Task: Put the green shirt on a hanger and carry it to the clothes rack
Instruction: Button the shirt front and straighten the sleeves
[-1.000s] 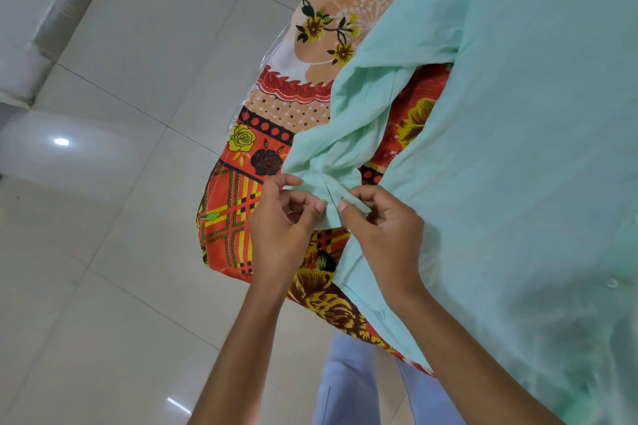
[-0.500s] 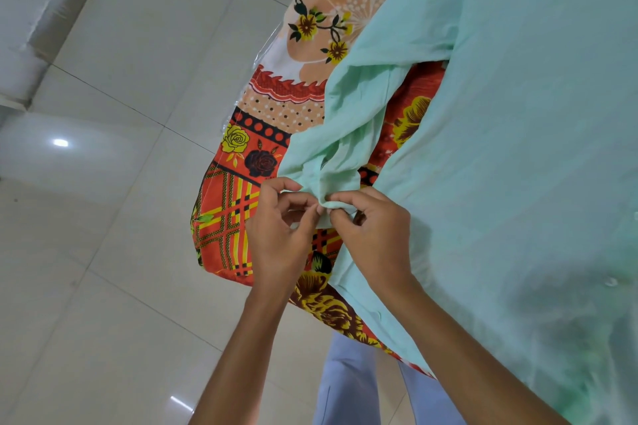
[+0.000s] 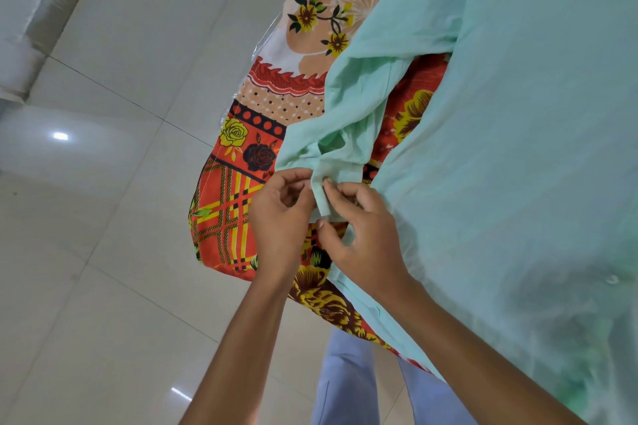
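Observation:
The pale green shirt [image 3: 511,134] lies spread over a table draped in a floral cloth [image 3: 321,10]. One sleeve [image 3: 348,128] runs down towards the table's near left corner. My left hand [image 3: 281,217] and my right hand [image 3: 362,235] meet at the sleeve's cuff, and each pinches the cuff's fabric between thumb and fingertips. A narrow strip of the cuff stands up between the two hands. No hanger and no clothes rack is in view.
White floor tiles [image 3: 121,252] fill the left side and reflect a ceiling light. A grey wall base [image 3: 31,10] runs along the top left. My legs in light blue trousers [image 3: 348,379] stand at the table's near edge.
Both hands stay at the sleeve's cuff. The fingers have shifted their pinch, and a narrow strip of cuff now stands between them. The sleeve has bunched a little more.

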